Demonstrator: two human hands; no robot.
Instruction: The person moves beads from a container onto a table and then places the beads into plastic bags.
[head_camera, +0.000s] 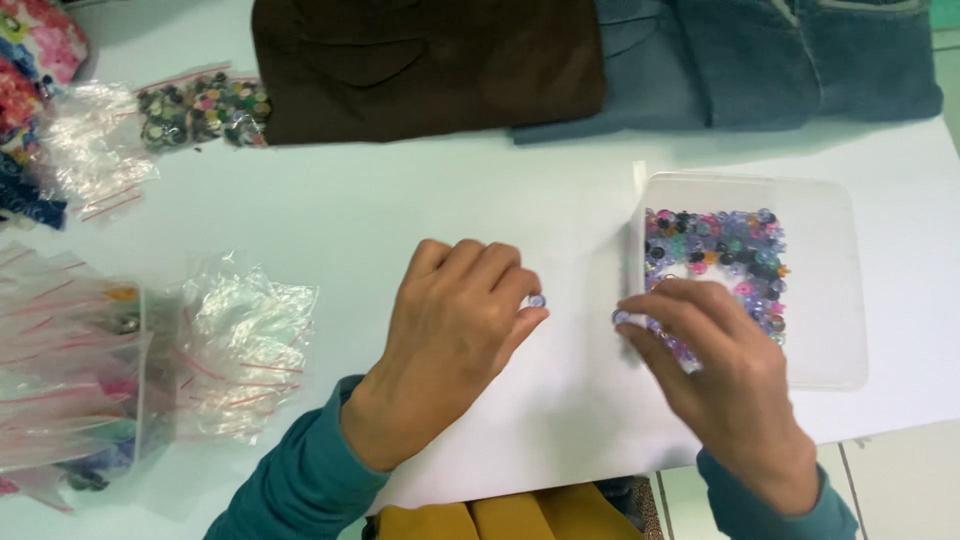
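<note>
My left hand (450, 345) rests on the white table (400, 215), its fingertips pinching a small clear purple button (537, 300). My right hand (725, 385) lies over the near left edge of a clear plastic tray (830, 290) and pinches another small purple button (621, 317) just outside the tray wall. Inside the tray lies a heap of several small buttons (715, 250) in purple, pink, green and black. Both sleeves are teal.
Clear zip bags (240, 345) are piled at the left. A bag of mixed buttons (205, 108) sits at the back left. Folded brown cloth (425, 65) and blue denim (760, 60) lie along the far edge. Yellow fabric (500, 518) shows below the table's near edge.
</note>
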